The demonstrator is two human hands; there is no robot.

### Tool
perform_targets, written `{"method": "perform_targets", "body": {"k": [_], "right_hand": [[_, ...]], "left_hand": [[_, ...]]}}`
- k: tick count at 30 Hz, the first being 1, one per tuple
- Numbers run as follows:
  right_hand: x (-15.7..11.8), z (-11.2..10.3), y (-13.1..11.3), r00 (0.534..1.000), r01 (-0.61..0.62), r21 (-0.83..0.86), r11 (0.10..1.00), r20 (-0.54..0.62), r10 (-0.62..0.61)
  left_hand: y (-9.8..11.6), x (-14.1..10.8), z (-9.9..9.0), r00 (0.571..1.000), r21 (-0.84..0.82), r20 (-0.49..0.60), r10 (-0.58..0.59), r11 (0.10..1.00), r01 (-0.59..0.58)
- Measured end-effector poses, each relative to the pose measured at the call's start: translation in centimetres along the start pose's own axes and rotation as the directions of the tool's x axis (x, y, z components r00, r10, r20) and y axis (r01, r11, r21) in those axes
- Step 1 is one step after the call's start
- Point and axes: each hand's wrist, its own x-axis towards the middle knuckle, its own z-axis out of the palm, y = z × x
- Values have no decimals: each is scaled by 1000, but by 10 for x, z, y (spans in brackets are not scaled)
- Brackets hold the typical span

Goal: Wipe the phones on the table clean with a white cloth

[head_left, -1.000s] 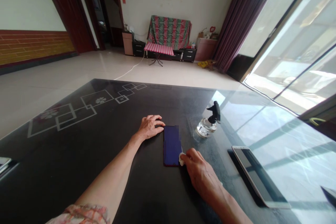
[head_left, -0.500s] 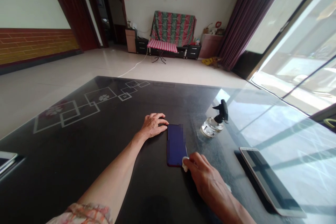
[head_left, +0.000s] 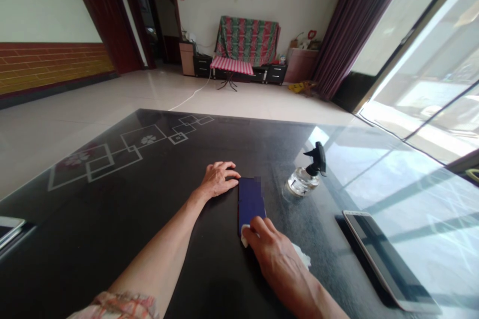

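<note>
A smartphone (head_left: 250,199) with a dark blue screen lies face up on the black table (head_left: 209,279). Fingers spread, my left hand (head_left: 219,178) rests on the tabletop with its fingertips at the phone's upper left edge. My right hand (head_left: 273,249) is closed on a white tissue (head_left: 245,237) and presses it at the phone's near end, hiding the lower right corner. More of the white tissue shows on the far side of that hand. A clear spray bottle (head_left: 301,182) with a black trigger head stands upright to the right of the phone.
A larger white-framed tablet (head_left: 389,259) lies at the right. Part of another pale device (head_left: 11,227) shows at the left edge. Past the table's far edge are tiled floor, a small stand with a striped cloth (head_left: 232,65) and a purple curtain (head_left: 359,25).
My right hand has moved left with the tissue, from the phone's lower right corner across its near end. My left hand and the phone have stayed in place.
</note>
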Motion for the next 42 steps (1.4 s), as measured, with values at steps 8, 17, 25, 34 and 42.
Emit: {"method": "perform_targets", "body": {"k": [8, 17, 25, 34, 42], "right_hand": [[7, -4, 5, 1000, -4, -7, 1000, 23, 4], [-10, -14, 45, 994, -96, 10, 995, 57, 95], [1, -7, 32, 999, -47, 12, 999, 24, 47], [26, -5, 4, 1000, 17, -5, 1000, 26, -17], [27, -7, 35, 999, -26, 71, 997, -33, 28]], "left_hand": [[-1, 1, 0, 1000, -4, 6, -6, 1000, 6], [2, 0, -3, 1000, -17, 8, -5, 1000, 5], [1, 0, 0, 1000, -9, -7, -8, 1000, 8], [1, -1, 0, 1000, -1, -16, 8, 1000, -8], [0, -2, 2, 999, -7, -32, 18, 1000, -18]]}}
